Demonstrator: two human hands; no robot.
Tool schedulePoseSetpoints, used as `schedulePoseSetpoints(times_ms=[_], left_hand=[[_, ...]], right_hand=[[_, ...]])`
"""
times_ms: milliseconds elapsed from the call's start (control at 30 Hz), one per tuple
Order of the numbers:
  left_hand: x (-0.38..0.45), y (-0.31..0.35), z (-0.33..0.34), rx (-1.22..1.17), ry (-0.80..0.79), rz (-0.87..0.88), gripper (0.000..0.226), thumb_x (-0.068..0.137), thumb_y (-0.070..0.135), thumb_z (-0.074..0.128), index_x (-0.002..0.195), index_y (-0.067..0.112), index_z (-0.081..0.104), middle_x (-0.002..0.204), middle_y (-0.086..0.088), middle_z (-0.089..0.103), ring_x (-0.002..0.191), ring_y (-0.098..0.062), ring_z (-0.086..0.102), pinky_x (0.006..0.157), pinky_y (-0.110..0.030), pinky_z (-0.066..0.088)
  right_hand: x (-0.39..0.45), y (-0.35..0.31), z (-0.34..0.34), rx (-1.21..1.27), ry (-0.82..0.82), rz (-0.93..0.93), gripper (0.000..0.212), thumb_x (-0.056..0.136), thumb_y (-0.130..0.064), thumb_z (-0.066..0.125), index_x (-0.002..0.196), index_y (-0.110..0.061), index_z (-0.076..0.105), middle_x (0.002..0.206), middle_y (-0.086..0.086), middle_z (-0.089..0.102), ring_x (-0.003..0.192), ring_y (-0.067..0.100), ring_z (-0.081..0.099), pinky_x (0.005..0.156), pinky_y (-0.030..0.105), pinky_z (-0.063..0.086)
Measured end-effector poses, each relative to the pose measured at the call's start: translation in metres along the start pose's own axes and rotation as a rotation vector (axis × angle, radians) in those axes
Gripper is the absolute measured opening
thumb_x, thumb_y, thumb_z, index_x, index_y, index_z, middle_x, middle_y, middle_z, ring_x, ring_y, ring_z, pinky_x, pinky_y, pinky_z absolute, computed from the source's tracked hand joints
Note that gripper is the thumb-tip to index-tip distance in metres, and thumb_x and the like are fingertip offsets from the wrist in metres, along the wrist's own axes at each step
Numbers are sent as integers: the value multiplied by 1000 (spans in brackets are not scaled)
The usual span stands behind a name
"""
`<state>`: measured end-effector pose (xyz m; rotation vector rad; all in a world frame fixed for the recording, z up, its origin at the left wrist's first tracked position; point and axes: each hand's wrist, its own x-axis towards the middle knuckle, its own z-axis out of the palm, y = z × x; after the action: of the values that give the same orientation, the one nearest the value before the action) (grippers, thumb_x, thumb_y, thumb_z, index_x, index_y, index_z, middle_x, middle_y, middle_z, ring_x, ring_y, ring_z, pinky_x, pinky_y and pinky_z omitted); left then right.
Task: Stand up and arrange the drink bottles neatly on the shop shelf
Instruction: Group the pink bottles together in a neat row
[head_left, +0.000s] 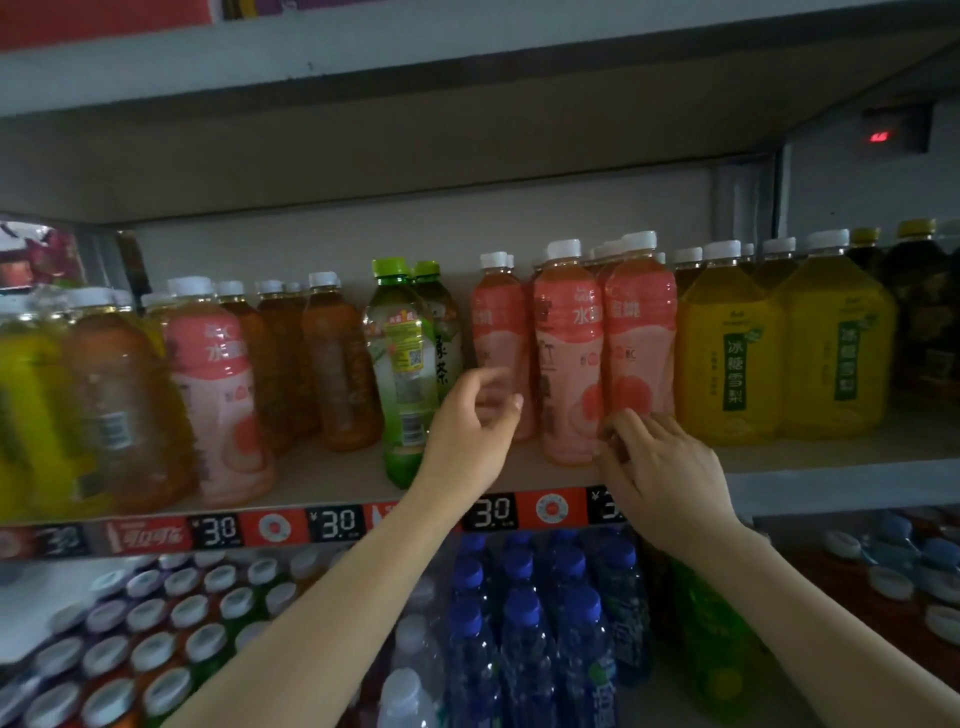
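Three pink peach-drink bottles stand together mid-shelf: a left one, a middle one and a right one. My left hand hovers in front of the left pink bottle with loosely curled fingers, holding nothing. My right hand is at the shelf's front edge, its bent fingertips touching the bases of the middle and right pink bottles. A green-capped tea bottle leans just left of my left hand. Another pink bottle stands further left among amber tea bottles.
Yellow pear-drink bottles fill the shelf to the right, with dark bottles beyond. The shelf edge carries price tags. Below it are blue-capped water bottles and several white-capped bottles. Another shelf board hangs overhead.
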<state>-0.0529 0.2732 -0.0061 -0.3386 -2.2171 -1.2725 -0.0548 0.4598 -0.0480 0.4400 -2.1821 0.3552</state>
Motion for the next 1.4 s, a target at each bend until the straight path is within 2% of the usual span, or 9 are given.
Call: schedulePoseSetpoints(times_ms=[100,300,433,633,833,967,1133,1267,1400], left_hand=[[-17,-8,-29,22,93,85,20,93,24,54,110,32,55,97,15,60,86,2,59,67,-5,44],[-37,-33,-91,162,325,154,23,90,13,57,105,29,57,97,10,57,86,9,53,72,-3,42],[-38,-53,-121,258,446,116,25,89,17,58,111,28,57,108,9,53,99,-1,49,89,-20,46],[-30,-82,-156,326,663,-75,50,84,20,64,130,18,43,138,-9,34,130,-25,29,108,-44,24],[-14,-110,-177,148,570,-203,80,83,23,68,146,20,19,141,-10,37,129,-26,40,99,-38,39],[-4,-121,-186,137,499,-258,69,82,31,68,137,16,30,133,-9,51,117,-29,55,75,-24,45],[1,-125,-192,65,487,-270,57,76,32,73,122,17,44,123,-5,59,111,-27,58,88,-40,48],[-6,-118,-190,-38,472,-237,54,77,29,73,123,20,46,122,-1,59,111,-23,58,84,-31,45],[-16,-95,-177,-168,423,-165,62,79,31,71,133,21,41,126,2,58,113,-18,57,94,-38,49]], right_hand=[[7,-34,7,99,2,-60,38,89,-43,33,90,-15,59,77,-3,64,72,22,58,57,25,36],[25,-97,28,212,-4,-124,32,91,-42,38,96,-19,60,86,-5,66,80,16,58,67,24,34],[31,-125,44,219,-13,-126,25,93,-37,44,100,-18,58,88,-4,65,82,17,58,67,25,36],[33,-146,63,131,-20,-29,31,91,-43,35,102,-21,53,91,-3,65,86,18,58,66,26,36],[32,-149,69,56,19,55,27,91,-44,36,94,-21,49,88,0,65,85,20,57,65,27,35],[33,-150,70,35,17,68,29,90,-47,33,94,-22,47,90,0,64,86,21,57,64,27,35],[33,-151,70,-14,-13,93,31,91,-49,31,97,-22,45,93,-1,64,88,20,57,65,29,41],[32,-152,68,-16,-28,109,31,92,-48,31,98,-21,45,95,-1,64,90,21,57,65,31,42],[33,-152,64,52,-18,108,26,93,-43,38,99,-20,48,95,-2,63,92,20,55,65,28,39]])
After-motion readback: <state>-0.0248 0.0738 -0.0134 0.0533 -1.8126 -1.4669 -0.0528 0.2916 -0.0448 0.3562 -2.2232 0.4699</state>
